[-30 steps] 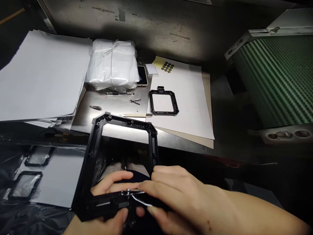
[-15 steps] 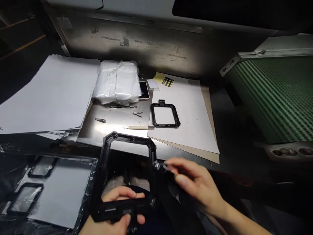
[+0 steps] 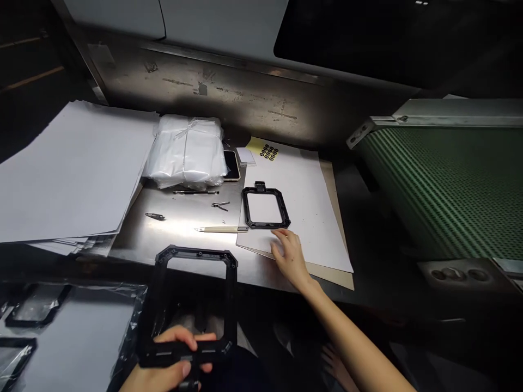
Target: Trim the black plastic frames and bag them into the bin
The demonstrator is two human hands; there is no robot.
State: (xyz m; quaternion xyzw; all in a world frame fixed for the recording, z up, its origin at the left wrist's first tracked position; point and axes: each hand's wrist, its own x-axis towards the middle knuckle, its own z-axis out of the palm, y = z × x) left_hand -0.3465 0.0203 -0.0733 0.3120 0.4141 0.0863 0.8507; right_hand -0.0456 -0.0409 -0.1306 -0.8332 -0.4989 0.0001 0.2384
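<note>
A black, hard-plastic frame (image 3: 231, 294), squarish with clipped corners, small round bosses and a ribbed inner channel, is upright in the left hand (image 3: 163, 374), its lower bar pinched between thumb and fingers. Beyond that grip and to its right, the right hand (image 3: 292, 253) has thumb and forefinger parted, just short of a second black frame (image 3: 245, 208) with a small block on its top edge; whether a fingertip touches it is unclear. This frame lies flat on smooth white paper (image 3: 310, 218), which rests on a tan sheet (image 3: 345, 256). Ahead of the left hand, on brushed, shiny steel (image 3: 180, 212), lie a pale-handled knife (image 3: 220, 229), a slim pen (image 3: 196, 192), a small silver metal piece (image 3: 220, 206) and a dark oblong piece (image 3: 155, 216). Farther off are a tied bundle of glossy clear bags (image 3: 186, 152), partly covering a phone (image 3: 232, 166), and a yellow sticker sheet (image 3: 269, 151). A broad stack of paper (image 3: 77, 169) spreads to the left; scuffed metal closes the back; a ridged green belt (image 3: 441, 190) runs at far right. Left of the grip, film-wrapped frames (image 3: 32, 307) are cut off by the picture edge. The held frame's lower bar is partly hidden by fingers, and the space below the right forearm is too dim to read.
</note>
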